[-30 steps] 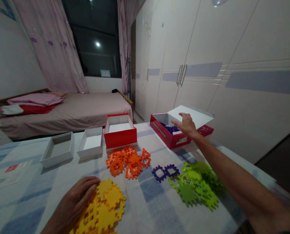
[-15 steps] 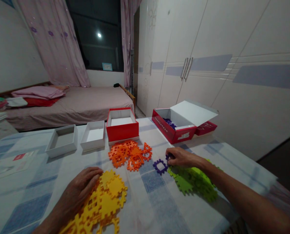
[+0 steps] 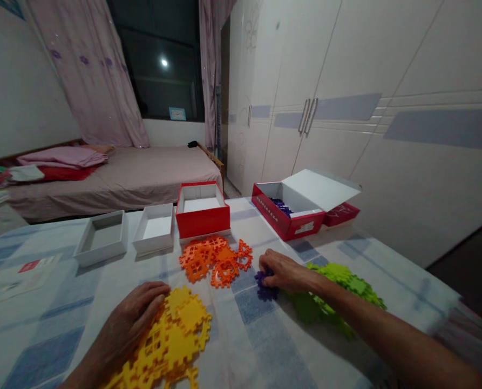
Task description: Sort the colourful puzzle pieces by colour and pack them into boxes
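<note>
My left hand (image 3: 132,314) lies along the left edge of a pile of yellow notched plastic building pieces (image 3: 178,337), its fingers stretched out and together, touching the pile. My right hand (image 3: 286,271) reaches across the table with its fingertips closed on purple notched building pieces (image 3: 266,293), low over the cloth. The fingers hide how many there are. Under and behind the right forearm spreads a pile of lime-green pieces (image 3: 353,283). Orange pieces (image 3: 212,260) lie in a heap between both hands, farther back.
Along the far edge stand two shallow white boxes, one left (image 3: 123,248) and one beside it (image 3: 154,244), and a red box (image 3: 203,219). A dark red box (image 3: 285,229) with a raised white lid holds purple pieces (image 3: 282,206). A checked cloth (image 3: 260,346) covers the table.
My right hand has moved left and slightly nearer, bringing a purple piece from beside the green pile onto the purple piece lying on the cloth. My left hand has stayed by the yellow pile.
</note>
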Tool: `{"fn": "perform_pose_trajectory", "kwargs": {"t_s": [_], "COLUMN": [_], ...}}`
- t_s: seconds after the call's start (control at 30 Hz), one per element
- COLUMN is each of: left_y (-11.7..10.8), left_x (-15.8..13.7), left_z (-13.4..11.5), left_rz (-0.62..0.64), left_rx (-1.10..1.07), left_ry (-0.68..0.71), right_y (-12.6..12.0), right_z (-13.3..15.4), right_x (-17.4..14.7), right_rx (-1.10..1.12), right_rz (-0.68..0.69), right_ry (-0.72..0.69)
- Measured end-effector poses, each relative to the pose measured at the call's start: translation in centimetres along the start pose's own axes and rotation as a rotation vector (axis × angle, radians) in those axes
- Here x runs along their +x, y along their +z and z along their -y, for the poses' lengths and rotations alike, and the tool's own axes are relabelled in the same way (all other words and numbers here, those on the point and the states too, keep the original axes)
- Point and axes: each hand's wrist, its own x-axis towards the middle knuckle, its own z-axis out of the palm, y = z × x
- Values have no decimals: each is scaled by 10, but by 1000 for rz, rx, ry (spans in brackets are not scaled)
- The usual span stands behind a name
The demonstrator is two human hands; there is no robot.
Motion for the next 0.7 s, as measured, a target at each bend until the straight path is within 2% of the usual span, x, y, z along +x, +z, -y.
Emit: {"fn": "perform_pose_trajectory", "kwargs": {"t_s": [0.17, 0.33, 0.47, 0.57, 0.7], "left_y": [1, 1, 3, 4, 2], "left_x": [1, 1, 0, 1, 2], "left_z": [0, 3, 8, 8, 6], "left_rz": [-12, -24, -11, -24, -26], "left_rx": [-2, 4, 2, -7, 0], "left_ry": [15, 8, -10, -1, -1], "right_y": [6, 9, 3, -23, -90], "right_z": [-7, 0, 0, -7, -24], "right_x": [-1, 0, 1, 4, 20], "right_rx": [13, -105, -59, 0, 7], "right_rz": [-61, -94, -137, -285, -622], "right_ry": [0, 16, -11, -4, 153]}}
